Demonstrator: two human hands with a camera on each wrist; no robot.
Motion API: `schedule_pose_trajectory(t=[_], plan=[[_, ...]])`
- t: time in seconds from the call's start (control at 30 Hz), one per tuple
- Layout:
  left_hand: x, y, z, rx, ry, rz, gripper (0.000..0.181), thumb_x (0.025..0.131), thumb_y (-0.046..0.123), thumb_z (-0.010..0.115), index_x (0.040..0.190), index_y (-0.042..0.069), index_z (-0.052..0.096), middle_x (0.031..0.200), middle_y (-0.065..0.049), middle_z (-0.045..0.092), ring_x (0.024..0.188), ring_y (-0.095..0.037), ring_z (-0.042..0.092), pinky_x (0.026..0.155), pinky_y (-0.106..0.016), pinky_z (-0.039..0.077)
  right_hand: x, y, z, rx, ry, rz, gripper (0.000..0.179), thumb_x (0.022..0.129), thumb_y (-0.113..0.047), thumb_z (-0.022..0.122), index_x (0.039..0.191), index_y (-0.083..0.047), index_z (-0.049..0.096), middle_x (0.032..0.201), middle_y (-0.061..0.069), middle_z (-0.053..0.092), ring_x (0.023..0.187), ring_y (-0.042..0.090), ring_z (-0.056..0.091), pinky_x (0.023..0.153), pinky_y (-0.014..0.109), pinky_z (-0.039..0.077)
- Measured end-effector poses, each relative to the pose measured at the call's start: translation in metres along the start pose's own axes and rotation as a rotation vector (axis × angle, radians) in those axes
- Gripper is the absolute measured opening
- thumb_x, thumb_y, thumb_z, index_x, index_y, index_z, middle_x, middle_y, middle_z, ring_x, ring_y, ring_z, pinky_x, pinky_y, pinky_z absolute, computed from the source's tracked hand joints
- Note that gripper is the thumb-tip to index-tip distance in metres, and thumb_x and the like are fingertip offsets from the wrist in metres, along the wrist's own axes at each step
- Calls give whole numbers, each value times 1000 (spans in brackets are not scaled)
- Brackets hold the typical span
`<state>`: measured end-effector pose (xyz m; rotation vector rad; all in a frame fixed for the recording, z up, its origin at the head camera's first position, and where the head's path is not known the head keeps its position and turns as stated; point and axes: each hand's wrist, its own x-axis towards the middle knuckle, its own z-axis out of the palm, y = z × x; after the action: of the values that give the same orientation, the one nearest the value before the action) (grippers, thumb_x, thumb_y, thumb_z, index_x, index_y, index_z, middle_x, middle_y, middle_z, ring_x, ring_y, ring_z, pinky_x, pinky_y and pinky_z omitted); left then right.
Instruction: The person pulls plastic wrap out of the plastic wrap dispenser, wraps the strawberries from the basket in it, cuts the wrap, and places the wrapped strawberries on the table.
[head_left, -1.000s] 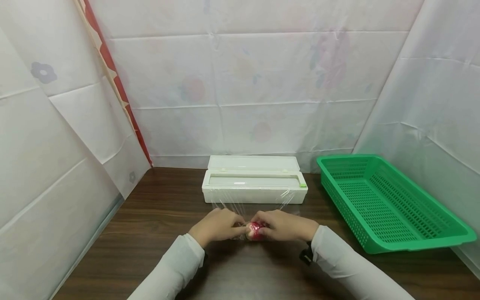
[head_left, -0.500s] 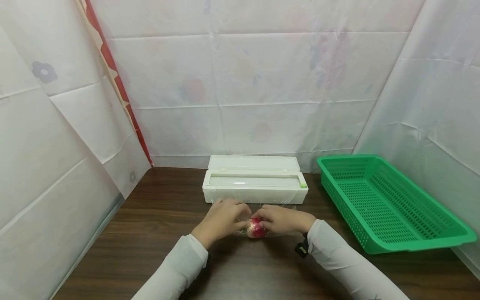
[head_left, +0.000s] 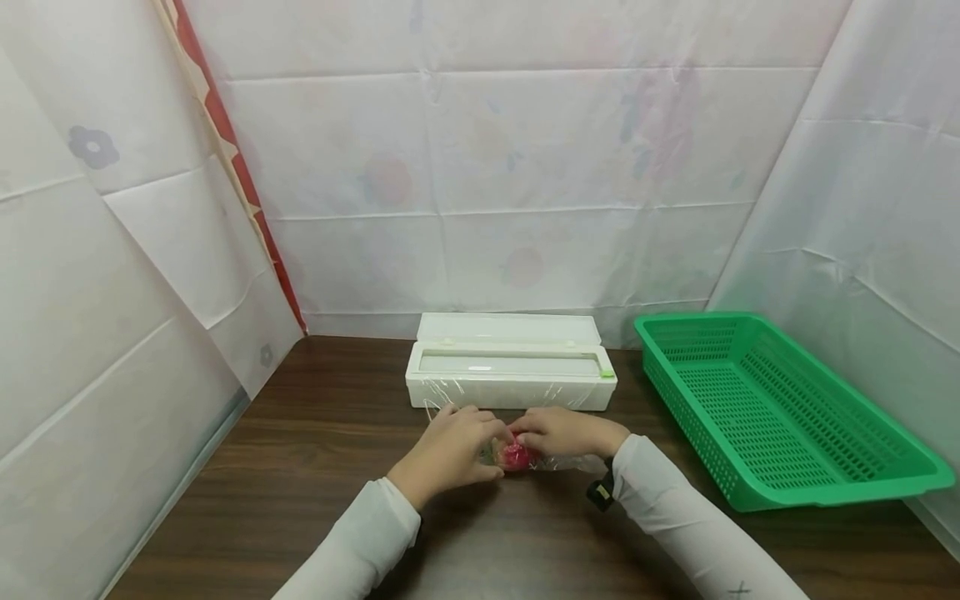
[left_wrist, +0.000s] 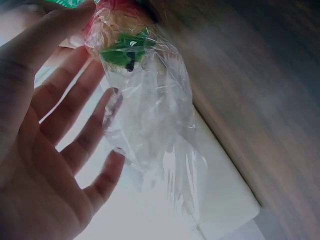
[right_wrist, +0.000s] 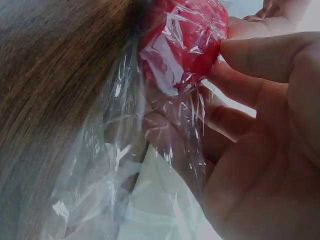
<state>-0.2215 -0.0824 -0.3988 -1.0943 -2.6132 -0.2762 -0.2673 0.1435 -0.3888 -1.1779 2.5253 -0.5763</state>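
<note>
A red-and-cream fruit [head_left: 516, 456] with a green leaf [left_wrist: 120, 54] is wrapped in clear cling film [left_wrist: 155, 115]. It is low over the table, in front of a white box. My left hand [head_left: 453, 450] holds the leaf end between thumb and fingertips, its other fingers spread along the film. From the other side my right hand [head_left: 566, 432] grips the red end [right_wrist: 180, 42] with thumb and fingers. Loose film hangs past both ends of the fruit, and creased film shows in front of the box. The fruit's underside is hidden.
The white cling film box [head_left: 510, 392] stands behind the hands, its lid [head_left: 510, 329] raised at the back. To the right is a green plastic basket [head_left: 855, 490] with perforated walls. Patterned sheets [head_left: 480, 150] enclose the dark wooden table [head_left: 330, 400] at the back and sides.
The left hand has shifted slightly right and now covers more of the fruit's left side. The right hand has moved slightly left. Box and basket stay put.
</note>
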Motion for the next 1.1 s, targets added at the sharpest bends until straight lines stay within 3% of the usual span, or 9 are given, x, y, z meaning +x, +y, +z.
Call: schedule_pose_trajectory(t=[0.17, 0.53, 0.83, 1.1], plan=[[1, -1, 1, -7, -12, -32, 39, 75, 44, 87, 106, 24, 73, 95, 15, 67, 94, -11, 60, 77, -35, 43, 2, 1, 2, 34, 38, 42, 27, 106, -20, 51, 126, -14, 68, 110, -6, 66, 99, 10, 60, 88, 35, 50], [8, 1, 6, 26, -53, -104, 46, 76, 50, 86, 112, 25, 72, 105, 11, 69, 103, -17, 62, 86, -44, 46, 3, 8, 6, -10, 172, 8, 20, 103, -18, 57, 114, -12, 73, 102, -7, 69, 89, 8, 59, 82, 34, 51], [16, 1, 9, 90, -43, -134, 27, 82, 31, 80, 106, 24, 72, 100, 11, 69, 96, -16, 62, 83, -42, 47, 1, 9, 7, -131, 290, -49, 13, 97, -12, 66, 106, -10, 75, 101, -3, 70, 98, 15, 63, 88, 38, 52], [21, -3, 9, 69, -77, -163, 30, 84, 30, 76, 113, 23, 73, 107, 9, 70, 98, -16, 61, 83, -41, 46, -2, 8, 9, -132, 357, -71, 13, 94, -9, 69, 107, -9, 73, 103, -1, 70, 98, 14, 63, 87, 35, 53]])
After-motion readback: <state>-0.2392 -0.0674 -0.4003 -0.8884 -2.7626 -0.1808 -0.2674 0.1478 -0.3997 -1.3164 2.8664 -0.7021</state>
